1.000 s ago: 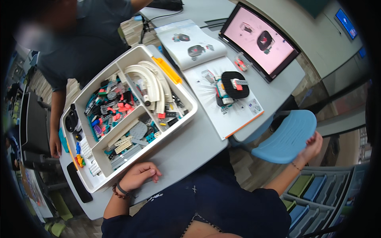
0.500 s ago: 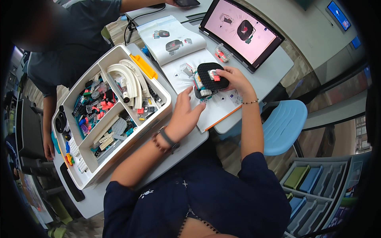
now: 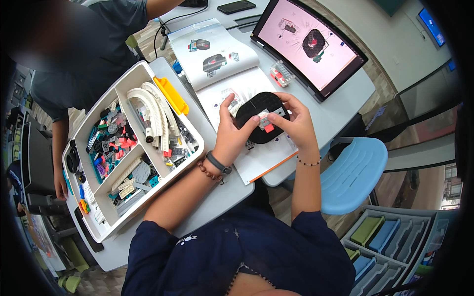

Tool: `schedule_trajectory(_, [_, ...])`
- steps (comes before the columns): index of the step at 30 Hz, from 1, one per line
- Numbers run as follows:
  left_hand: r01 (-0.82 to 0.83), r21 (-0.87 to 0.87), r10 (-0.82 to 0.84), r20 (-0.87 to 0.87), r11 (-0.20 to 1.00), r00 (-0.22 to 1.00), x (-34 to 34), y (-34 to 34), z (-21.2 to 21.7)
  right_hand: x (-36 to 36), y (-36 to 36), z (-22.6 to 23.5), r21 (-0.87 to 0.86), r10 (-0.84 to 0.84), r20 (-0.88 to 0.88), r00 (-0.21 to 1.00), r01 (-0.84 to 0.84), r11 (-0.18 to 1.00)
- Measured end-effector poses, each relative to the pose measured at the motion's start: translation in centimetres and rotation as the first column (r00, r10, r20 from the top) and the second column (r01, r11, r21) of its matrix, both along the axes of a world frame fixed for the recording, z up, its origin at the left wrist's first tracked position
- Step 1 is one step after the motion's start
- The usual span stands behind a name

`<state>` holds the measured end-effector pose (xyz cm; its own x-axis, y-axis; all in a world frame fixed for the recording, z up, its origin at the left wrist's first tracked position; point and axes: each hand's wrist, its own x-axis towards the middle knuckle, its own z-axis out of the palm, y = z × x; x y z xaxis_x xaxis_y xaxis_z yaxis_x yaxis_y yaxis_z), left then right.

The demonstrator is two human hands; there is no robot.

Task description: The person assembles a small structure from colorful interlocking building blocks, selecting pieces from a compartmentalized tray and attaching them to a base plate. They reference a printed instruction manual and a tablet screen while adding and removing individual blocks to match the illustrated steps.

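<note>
Between my hands is a toy-brick model with a broad black rounded plate (image 3: 254,132) on top and small white, grey and coral bricks (image 3: 267,120) at the plate's middle. My left hand (image 3: 235,130) grips its left side, thumb pressed to the bricks in the middle. On the right side, my right hand (image 3: 297,123) is closed round the plate's edge, its thumb also on top by the grey piece. The model is held over the open instruction booklet (image 3: 213,93), whose pages show brick drawings. What lies under the plate is mostly hidden.
Left of me stands a white divided bin (image 3: 196,154) of loose bricks. Beyond the booklet are a laptop (image 3: 310,42) showing a similar drawing, a small clear-and-coral brick piece (image 3: 281,74) and a phone (image 3: 236,6). A co-worker (image 3: 94,44) stands far left; a blue chair (image 3: 353,175) is at right.
My left hand, open beside the model before, now grips it too. The model has turned so the black plate faces up more. The co-worker's hand has left the phone, which lies on the table.
</note>
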<state>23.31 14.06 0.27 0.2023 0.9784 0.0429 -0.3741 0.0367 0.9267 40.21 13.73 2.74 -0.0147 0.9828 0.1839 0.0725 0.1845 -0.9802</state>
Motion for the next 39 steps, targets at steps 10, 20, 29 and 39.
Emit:
schedule_trajectory(10, [-0.002, -0.108, 0.023, 0.192, 0.994, 0.981, 0.2, -0.4, -0.7, -0.6, -0.1, -1.8, -0.099, -0.011, -0.417, 0.909, -0.034, 0.995])
schedule_trajectory(20, [0.045, 0.189, 0.011, -0.289, 0.981, 0.957, -1.1, -0.4, -1.4, 1.2, -1.0, -1.5, 0.014, 0.076, -0.241, 0.968, -0.074, 0.997])
schedule_trajectory(29, [0.183, 0.33, -0.021, -0.439, 0.926, 0.898, -2.0, -2.6, 0.7, 0.5, -4.6, -0.4, 0.082, -0.024, -0.066, 0.998, 0.029, 0.996])
schedule_trajectory(39, [0.373, -0.115, -0.38, -0.037, 0.92, 0.924, -5.1, -6.2, 0.9, 0.3, -3.9, 4.4, -0.226, 0.243, -0.064, 0.968, -0.251, 0.941])
